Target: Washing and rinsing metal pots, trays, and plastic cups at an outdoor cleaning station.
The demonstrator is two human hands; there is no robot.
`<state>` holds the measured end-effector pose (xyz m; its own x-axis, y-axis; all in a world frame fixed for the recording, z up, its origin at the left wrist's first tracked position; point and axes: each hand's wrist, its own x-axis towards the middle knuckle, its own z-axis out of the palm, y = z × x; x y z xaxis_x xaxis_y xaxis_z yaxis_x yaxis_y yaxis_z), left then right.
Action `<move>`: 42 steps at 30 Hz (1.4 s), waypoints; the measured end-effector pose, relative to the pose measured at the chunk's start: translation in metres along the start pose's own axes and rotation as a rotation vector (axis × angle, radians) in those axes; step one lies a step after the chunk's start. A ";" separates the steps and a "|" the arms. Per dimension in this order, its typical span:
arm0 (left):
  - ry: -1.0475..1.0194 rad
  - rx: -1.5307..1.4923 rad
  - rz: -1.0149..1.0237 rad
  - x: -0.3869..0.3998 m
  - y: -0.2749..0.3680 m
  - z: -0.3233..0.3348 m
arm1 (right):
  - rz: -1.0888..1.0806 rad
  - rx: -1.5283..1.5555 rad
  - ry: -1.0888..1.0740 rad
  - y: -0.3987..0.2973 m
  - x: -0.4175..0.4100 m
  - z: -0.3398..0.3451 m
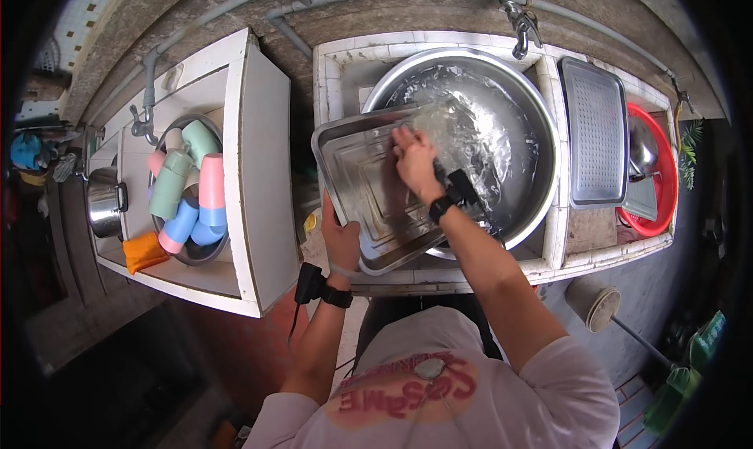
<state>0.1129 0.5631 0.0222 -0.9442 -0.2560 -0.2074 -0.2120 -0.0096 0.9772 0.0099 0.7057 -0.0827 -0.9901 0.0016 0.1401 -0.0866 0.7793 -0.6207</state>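
My left hand (pixel 342 240) grips the near left edge of a rectangular metal tray (pixel 367 199), thumb over its rim. The tray is tilted, its right part over a large round metal basin (pixel 550 172) of rippling water (pixel 494 125). My right hand (pixel 415 158) is over the inside of the tray, fingers bent towards its far side; whether it holds anything I cannot tell. Water runs off the tray's far right part into the basin. Both wrists wear black straps with small devices.
A perforated metal tray (pixel 597 131) and a red plastic basin (pixel 667 178) lie in the right sink compartment. A faucet (pixel 520 28) is behind the water basin. In the left sink, pastel cups (pixel 212 184) fill an oval basin near an orange cloth (pixel 143 252) and a metal pot (pixel 103 202).
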 end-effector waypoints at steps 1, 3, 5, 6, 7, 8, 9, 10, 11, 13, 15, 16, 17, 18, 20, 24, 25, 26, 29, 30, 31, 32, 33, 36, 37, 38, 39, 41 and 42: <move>0.007 0.003 -0.003 0.003 -0.003 -0.005 | -0.064 0.046 -0.098 -0.020 -0.008 -0.003; 0.043 0.020 0.027 0.005 -0.008 -0.007 | -0.241 0.128 -0.152 -0.052 -0.030 -0.005; 0.046 -0.008 0.033 0.004 -0.007 -0.006 | -0.261 0.233 -0.169 -0.048 -0.031 -0.009; 0.042 -0.033 0.040 0.003 -0.003 -0.005 | -0.259 0.234 -0.166 -0.039 -0.027 -0.012; 0.037 -0.032 0.043 0.003 0.000 -0.004 | -0.139 0.103 -0.168 -0.021 -0.015 -0.014; 0.024 -0.049 0.027 0.003 0.002 -0.001 | -0.019 -0.028 -0.170 0.002 -0.002 -0.014; 0.000 -0.072 0.014 0.005 0.005 0.005 | 0.075 0.192 -0.133 0.035 0.013 -0.008; 0.013 -0.065 0.010 0.004 0.003 0.002 | 0.078 0.095 -0.079 0.025 0.013 -0.009; 0.022 -0.073 -0.012 0.005 0.001 -0.002 | 0.080 -0.002 -0.023 0.014 0.014 -0.008; 0.033 -0.085 -0.030 0.009 -0.001 -0.002 | -0.040 0.004 0.028 -0.012 -0.001 -0.003; 0.020 -0.095 0.025 0.008 0.001 -0.001 | -0.178 0.365 -0.118 -0.033 -0.019 -0.004; 0.024 -0.095 0.021 0.009 0.001 -0.003 | -0.181 0.376 -0.120 -0.049 -0.033 -0.007; 0.023 -0.059 0.009 0.010 0.001 -0.007 | -0.261 0.367 -0.167 -0.064 -0.046 -0.017; 0.020 -0.024 -0.002 0.012 0.001 -0.007 | -0.263 0.439 -0.210 -0.075 -0.060 -0.026; 0.033 -0.079 0.005 0.011 0.004 -0.002 | -0.262 0.511 -0.256 -0.074 -0.066 -0.028; 0.021 -0.100 0.039 0.013 0.002 0.001 | -0.115 0.360 0.038 -0.036 0.000 -0.007; 0.004 -0.100 0.047 0.013 0.006 0.004 | -0.012 0.510 0.082 -0.027 0.021 -0.002; 0.023 -0.117 -0.037 0.013 0.011 0.007 | -0.021 0.477 0.023 -0.023 0.015 0.000; 0.048 -0.134 -0.026 0.013 0.001 -0.006 | -0.229 0.535 -0.126 -0.059 -0.038 -0.016; 0.049 -0.137 -0.029 0.012 -0.004 -0.006 | -0.234 0.620 -0.201 -0.068 -0.061 -0.025; 0.071 -0.124 0.023 0.014 -0.009 -0.004 | -0.157 0.657 -0.225 -0.071 -0.074 -0.029; 0.094 -0.111 0.074 0.015 -0.012 -0.003 | -0.192 0.624 -0.222 -0.068 -0.066 -0.025; 0.085 -0.110 0.070 0.015 -0.009 -0.001 | -0.219 0.588 -0.214 -0.060 -0.053 -0.021; 0.070 -0.085 0.002 0.014 -0.001 0.004 | -0.055 0.552 -0.069 -0.046 0.014 -0.002; 0.062 -0.083 -0.001 0.015 -0.002 0.002 | -0.047 0.551 -0.064 -0.045 0.012 -0.003; 0.047 -0.083 0.004 0.017 -0.001 0.000 | -0.119 0.466 -0.091 -0.044 0.008 -0.005; 0.052 -0.084 0.014 0.019 -0.001 -0.002 | -0.205 0.387 -0.131 -0.044 0.006 -0.005; 0.095 -0.117 0.030 0.019 -0.006 0.001 | -0.362 0.509 -0.285 -0.057 -0.050 -0.021; 0.115 -0.149 0.047 0.017 -0.007 0.003 | -0.297 0.513 -0.260 -0.064 -0.065 -0.031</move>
<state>0.0978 0.5614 0.0119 -0.9153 -0.3684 -0.1627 -0.1202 -0.1357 0.9834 0.0829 0.6754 -0.0282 -0.9048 -0.3699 0.2109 -0.3384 0.3243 -0.8833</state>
